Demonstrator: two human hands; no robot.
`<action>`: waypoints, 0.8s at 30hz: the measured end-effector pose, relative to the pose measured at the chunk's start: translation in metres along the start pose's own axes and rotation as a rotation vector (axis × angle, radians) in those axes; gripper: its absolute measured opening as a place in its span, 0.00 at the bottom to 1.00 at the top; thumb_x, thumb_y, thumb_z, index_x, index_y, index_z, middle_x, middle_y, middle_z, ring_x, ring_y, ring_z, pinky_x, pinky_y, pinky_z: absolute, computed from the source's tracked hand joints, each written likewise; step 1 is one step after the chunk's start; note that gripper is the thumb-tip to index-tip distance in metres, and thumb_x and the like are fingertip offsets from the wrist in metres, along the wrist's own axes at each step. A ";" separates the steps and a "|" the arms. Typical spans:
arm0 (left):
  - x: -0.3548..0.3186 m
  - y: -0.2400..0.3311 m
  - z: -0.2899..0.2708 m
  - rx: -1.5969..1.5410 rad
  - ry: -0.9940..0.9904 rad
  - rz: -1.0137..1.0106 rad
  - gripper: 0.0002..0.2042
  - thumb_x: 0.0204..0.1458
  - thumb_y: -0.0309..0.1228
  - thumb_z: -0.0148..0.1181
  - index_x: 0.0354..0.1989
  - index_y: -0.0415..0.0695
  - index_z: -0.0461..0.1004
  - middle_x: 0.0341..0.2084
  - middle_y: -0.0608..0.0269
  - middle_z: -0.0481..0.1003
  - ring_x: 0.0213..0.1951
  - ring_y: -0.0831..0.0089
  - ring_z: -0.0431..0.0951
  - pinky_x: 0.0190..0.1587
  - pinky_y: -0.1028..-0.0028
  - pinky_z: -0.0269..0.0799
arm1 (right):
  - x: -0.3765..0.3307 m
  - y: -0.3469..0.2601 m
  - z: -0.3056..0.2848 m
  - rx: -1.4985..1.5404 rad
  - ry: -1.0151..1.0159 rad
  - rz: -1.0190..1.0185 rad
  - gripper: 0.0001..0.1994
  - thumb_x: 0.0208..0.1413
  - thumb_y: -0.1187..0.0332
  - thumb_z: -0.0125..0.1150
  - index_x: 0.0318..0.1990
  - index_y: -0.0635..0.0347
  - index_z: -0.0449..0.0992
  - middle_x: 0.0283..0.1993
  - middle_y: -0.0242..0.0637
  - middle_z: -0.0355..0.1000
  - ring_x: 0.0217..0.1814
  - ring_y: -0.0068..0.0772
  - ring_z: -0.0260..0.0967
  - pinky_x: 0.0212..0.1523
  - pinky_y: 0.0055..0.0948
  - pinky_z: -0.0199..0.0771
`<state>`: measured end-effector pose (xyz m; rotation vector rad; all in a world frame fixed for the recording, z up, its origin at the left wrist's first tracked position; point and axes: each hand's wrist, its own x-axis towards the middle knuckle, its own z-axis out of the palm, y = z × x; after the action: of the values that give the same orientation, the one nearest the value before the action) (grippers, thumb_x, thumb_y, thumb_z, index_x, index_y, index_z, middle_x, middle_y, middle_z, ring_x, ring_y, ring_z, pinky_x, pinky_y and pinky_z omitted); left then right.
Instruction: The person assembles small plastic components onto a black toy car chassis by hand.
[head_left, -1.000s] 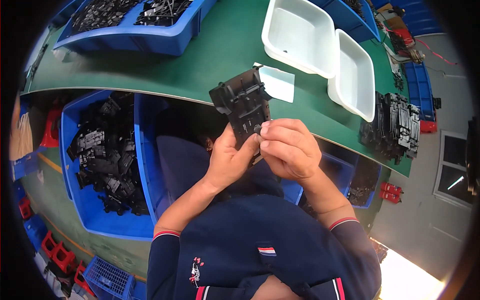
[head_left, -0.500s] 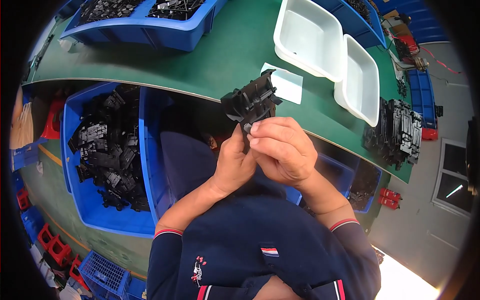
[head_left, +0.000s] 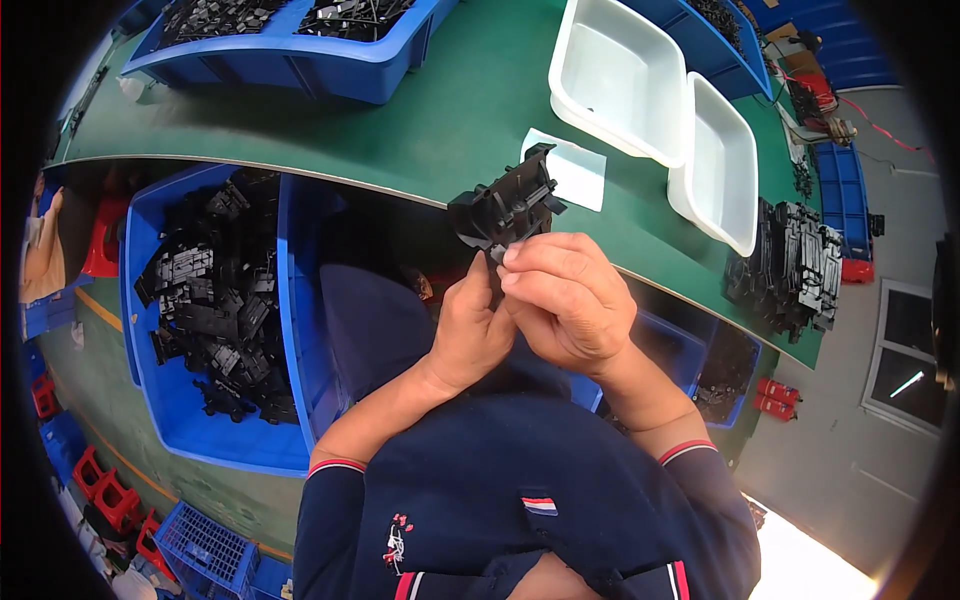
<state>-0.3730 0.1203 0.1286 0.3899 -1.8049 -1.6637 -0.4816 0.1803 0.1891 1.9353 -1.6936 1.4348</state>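
Observation:
A black moulded plastic part (head_left: 508, 205) with ribs and clips is held up in front of my body, near the table's front edge. My left hand (head_left: 472, 325) grips its lower end, the thumb pointing up along it. My right hand (head_left: 572, 300) is closed in a pinch at the same lower end, the fingertips close to the left thumb. Between the right fingertips a small greyish piece (head_left: 497, 254) shows, pressed against the black part; its exact kind is too small to tell. The fingers hide the part's bottom.
On the green table (head_left: 330, 140) stand two white trays (head_left: 622, 140), a white sheet (head_left: 580, 175) and a blue bin (head_left: 350, 80) of small black pieces. Stacked black parts (head_left: 790, 265) sit at the right. Below left, a blue crate (head_left: 225, 445) holds similar parts. Another person's hand (head_left: 45, 240) shows far left.
The black part has tilted slightly and shifted a little to the right; both my hands keep their grip. At the far left the other person's hand has moved.

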 end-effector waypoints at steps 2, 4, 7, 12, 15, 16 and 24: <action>-0.001 -0.002 0.001 0.014 0.004 0.002 0.12 0.54 0.23 0.52 0.46 0.34 0.63 0.29 0.48 0.75 0.33 0.54 0.79 0.33 0.70 0.72 | 0.000 0.000 0.000 -0.003 -0.002 0.002 0.14 0.35 0.85 0.66 0.33 0.64 0.73 0.35 0.41 0.73 0.34 0.39 0.73 0.33 0.28 0.75; -0.001 -0.001 0.001 0.028 0.007 0.003 0.12 0.54 0.22 0.52 0.45 0.33 0.64 0.29 0.47 0.75 0.33 0.53 0.79 0.33 0.70 0.72 | 0.000 0.001 -0.001 -0.005 -0.018 -0.008 0.15 0.35 0.85 0.66 0.33 0.64 0.73 0.35 0.41 0.73 0.34 0.39 0.73 0.33 0.28 0.75; 0.000 -0.001 0.001 0.042 0.019 0.020 0.11 0.53 0.22 0.52 0.44 0.32 0.64 0.29 0.46 0.75 0.32 0.51 0.78 0.32 0.69 0.72 | -0.001 0.001 -0.001 -0.006 -0.009 -0.013 0.15 0.35 0.85 0.66 0.33 0.64 0.73 0.35 0.41 0.73 0.34 0.39 0.73 0.33 0.28 0.75; 0.001 -0.001 0.001 0.090 0.044 0.047 0.11 0.52 0.22 0.53 0.42 0.32 0.65 0.28 0.47 0.74 0.31 0.49 0.77 0.31 0.68 0.72 | 0.000 0.000 -0.002 -0.008 -0.029 0.000 0.15 0.34 0.84 0.66 0.33 0.63 0.73 0.35 0.41 0.73 0.34 0.39 0.73 0.33 0.28 0.75; 0.001 -0.002 0.000 0.086 0.045 0.032 0.10 0.52 0.22 0.54 0.42 0.32 0.65 0.28 0.47 0.74 0.31 0.49 0.77 0.31 0.68 0.72 | 0.000 0.000 -0.003 -0.007 -0.033 0.001 0.15 0.34 0.84 0.67 0.33 0.63 0.74 0.35 0.41 0.73 0.34 0.39 0.73 0.33 0.28 0.75; 0.000 -0.003 0.000 0.087 0.046 0.032 0.10 0.52 0.22 0.54 0.42 0.32 0.65 0.28 0.47 0.74 0.31 0.49 0.77 0.31 0.68 0.72 | 0.000 0.000 -0.003 -0.005 -0.041 0.000 0.15 0.34 0.84 0.67 0.33 0.63 0.74 0.35 0.41 0.73 0.34 0.39 0.73 0.33 0.28 0.75; 0.000 -0.004 -0.001 0.081 0.027 0.009 0.12 0.54 0.25 0.55 0.45 0.37 0.65 0.33 0.55 0.74 0.35 0.66 0.77 0.36 0.74 0.70 | 0.000 0.000 -0.004 -0.008 -0.039 0.000 0.15 0.33 0.84 0.67 0.33 0.63 0.74 0.35 0.41 0.73 0.34 0.39 0.72 0.32 0.28 0.75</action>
<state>-0.3731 0.1195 0.1249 0.4362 -1.8555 -1.5760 -0.4838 0.1826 0.1911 1.9722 -1.7131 1.3969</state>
